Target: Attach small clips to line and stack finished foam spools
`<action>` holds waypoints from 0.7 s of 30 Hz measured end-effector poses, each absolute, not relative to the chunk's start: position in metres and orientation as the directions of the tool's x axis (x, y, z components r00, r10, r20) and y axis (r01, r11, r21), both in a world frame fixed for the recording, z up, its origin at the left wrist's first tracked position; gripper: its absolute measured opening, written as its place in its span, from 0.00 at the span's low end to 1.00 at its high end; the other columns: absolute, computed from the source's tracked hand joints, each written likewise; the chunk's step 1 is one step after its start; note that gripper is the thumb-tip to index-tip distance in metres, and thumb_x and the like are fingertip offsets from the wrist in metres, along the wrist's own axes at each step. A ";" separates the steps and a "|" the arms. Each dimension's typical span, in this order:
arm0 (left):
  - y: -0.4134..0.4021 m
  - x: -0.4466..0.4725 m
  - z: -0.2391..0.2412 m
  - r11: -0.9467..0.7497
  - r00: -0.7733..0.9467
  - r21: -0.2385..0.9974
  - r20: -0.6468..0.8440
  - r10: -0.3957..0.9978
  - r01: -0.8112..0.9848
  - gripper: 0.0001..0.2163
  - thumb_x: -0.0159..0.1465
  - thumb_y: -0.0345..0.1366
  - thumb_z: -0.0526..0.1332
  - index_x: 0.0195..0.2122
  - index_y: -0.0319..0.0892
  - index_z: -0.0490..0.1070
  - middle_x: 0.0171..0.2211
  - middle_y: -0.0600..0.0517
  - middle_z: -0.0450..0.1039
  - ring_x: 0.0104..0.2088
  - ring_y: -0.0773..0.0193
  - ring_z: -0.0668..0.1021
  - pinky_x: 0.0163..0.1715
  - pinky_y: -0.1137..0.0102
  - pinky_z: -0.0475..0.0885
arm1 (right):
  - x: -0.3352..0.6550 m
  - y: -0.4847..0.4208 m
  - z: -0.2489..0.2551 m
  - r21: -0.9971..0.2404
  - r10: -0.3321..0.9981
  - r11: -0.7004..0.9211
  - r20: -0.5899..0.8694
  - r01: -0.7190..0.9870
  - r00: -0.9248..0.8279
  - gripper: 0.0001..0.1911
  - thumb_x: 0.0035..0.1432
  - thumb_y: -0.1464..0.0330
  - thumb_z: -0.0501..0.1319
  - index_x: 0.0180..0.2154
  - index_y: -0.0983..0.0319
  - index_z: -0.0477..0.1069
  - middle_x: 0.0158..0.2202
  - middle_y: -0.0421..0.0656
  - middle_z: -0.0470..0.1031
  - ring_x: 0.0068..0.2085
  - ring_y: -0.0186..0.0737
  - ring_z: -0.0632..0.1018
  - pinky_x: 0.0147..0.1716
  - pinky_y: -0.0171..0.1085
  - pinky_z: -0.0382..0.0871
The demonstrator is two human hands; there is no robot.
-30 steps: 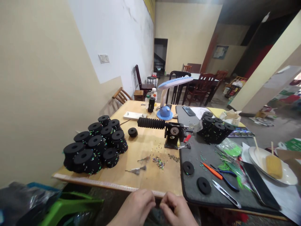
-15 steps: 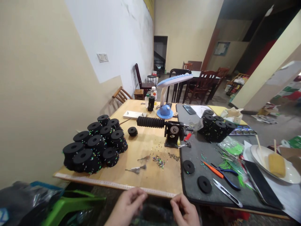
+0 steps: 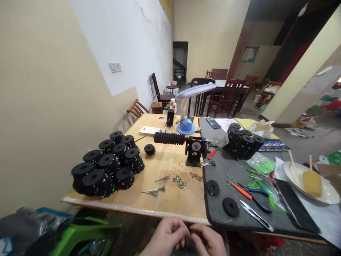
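My left hand (image 3: 170, 235) and my right hand (image 3: 207, 239) meet just off the table's near edge, fingertips nearly touching. Both have thumb and fingers pinched together; whatever lies between them is too small to make out. Beyond them on the wood are small coloured beads (image 3: 179, 182), dark little pieces (image 3: 196, 176) and bundles of fine thin strands (image 3: 156, 190). A small black winding device (image 3: 195, 151) holds a row of black foam discs (image 3: 169, 138) on its shaft. Two loose foam rings (image 3: 231, 207) lie on the grey mat to the right.
Stacked black foam spools (image 3: 98, 179) with coloured bits crowd the left; more spools (image 3: 246, 144) stand at right. A blue lamp (image 3: 186, 125) is behind. Orange-handled tool (image 3: 241, 191), blue pliers (image 3: 259, 200), tweezers (image 3: 257, 217) and a plate (image 3: 330, 192) lie right. A green stool (image 3: 80, 233) sits lower left.
My left hand has moved right, up to my right hand, which has shifted only slightly. The gap between them has closed. Things on the table look unmoved.
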State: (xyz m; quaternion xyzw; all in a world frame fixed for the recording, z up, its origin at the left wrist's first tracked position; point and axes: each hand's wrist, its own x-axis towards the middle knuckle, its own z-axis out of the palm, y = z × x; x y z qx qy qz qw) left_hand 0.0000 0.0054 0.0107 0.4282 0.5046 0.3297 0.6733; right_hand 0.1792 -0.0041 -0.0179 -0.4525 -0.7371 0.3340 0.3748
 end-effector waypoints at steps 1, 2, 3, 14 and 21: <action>0.004 0.000 0.011 0.413 0.282 0.911 -0.401 0.872 0.019 0.18 0.51 0.51 0.65 0.23 0.38 0.71 0.15 0.58 0.66 0.16 0.72 0.64 0.18 0.75 0.56 | 0.180 -0.001 -0.011 -0.848 0.928 0.345 0.245 0.403 -0.281 0.08 0.61 0.66 0.57 0.36 0.59 0.75 0.29 0.44 0.81 0.29 0.40 0.80 0.29 0.31 0.72; 0.004 0.000 0.012 0.411 0.285 0.911 -0.406 0.868 0.047 0.16 0.51 0.49 0.65 0.23 0.38 0.70 0.15 0.58 0.66 0.16 0.71 0.64 0.18 0.75 0.57 | 0.180 0.001 -0.004 -0.861 0.940 0.319 0.233 0.396 -0.249 0.08 0.61 0.66 0.58 0.38 0.59 0.75 0.31 0.45 0.81 0.31 0.41 0.80 0.30 0.31 0.72; 0.003 0.001 0.012 0.407 0.285 0.910 -0.411 0.866 0.075 0.15 0.51 0.47 0.64 0.22 0.39 0.69 0.15 0.58 0.65 0.16 0.71 0.64 0.18 0.74 0.56 | 0.179 0.004 0.002 -0.869 0.947 0.300 0.221 0.394 -0.233 0.07 0.60 0.67 0.59 0.38 0.59 0.75 0.33 0.45 0.81 0.33 0.43 0.80 0.30 0.32 0.72; 0.004 0.010 0.019 0.341 0.288 0.937 -0.347 0.892 0.073 0.05 0.48 0.34 0.57 0.18 0.43 0.62 0.13 0.61 0.57 0.17 0.70 0.61 0.18 0.74 0.54 | 0.149 0.016 0.027 -0.864 0.909 0.328 0.177 0.383 -0.377 0.04 0.53 0.74 0.62 0.30 0.59 0.72 0.39 0.46 0.78 0.42 0.45 0.77 0.40 0.37 0.68; 0.004 0.011 0.016 0.334 0.303 0.938 -0.346 0.888 0.091 0.08 0.54 0.38 0.59 0.21 0.41 0.68 0.13 0.62 0.57 0.15 0.71 0.61 0.18 0.75 0.54 | 0.147 0.019 0.019 -0.924 0.924 0.263 0.158 0.277 -0.348 0.07 0.56 0.72 0.60 0.26 0.60 0.69 0.32 0.44 0.77 0.36 0.43 0.77 0.38 0.37 0.68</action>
